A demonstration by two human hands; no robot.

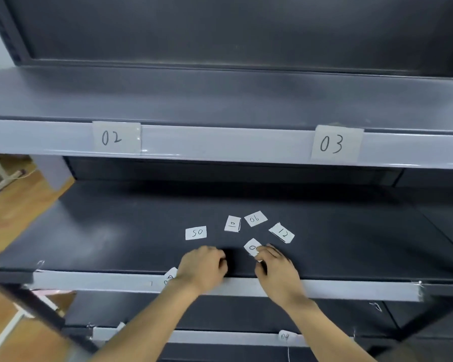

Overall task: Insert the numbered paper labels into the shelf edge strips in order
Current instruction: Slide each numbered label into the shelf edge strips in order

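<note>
Several small white paper labels lie on the dark middle shelf point(115, 231): one upside down reading 05 point(196, 233), one reading 10 point(232, 223), one reading 06 point(255, 218) and one reading 12 point(282, 232). My right hand point(277, 270) pinches another label point(252, 246) at its near edge; only a 0 shows on it. My left hand point(202, 267) rests on the shelf with fingers curled, holding nothing that I can see. The upper edge strip point(220, 142) carries labels 02 point(115, 137) and 03 point(335, 143). A label point(170, 276) sits in the middle strip point(351, 290), partly hidden by my left wrist.
The lowest edge strip point(220, 338) holds a label reading 09 point(285, 336). A dark upright post point(32, 304) crosses the lower left. Wooden floor point(16, 205) shows to the left of the shelving.
</note>
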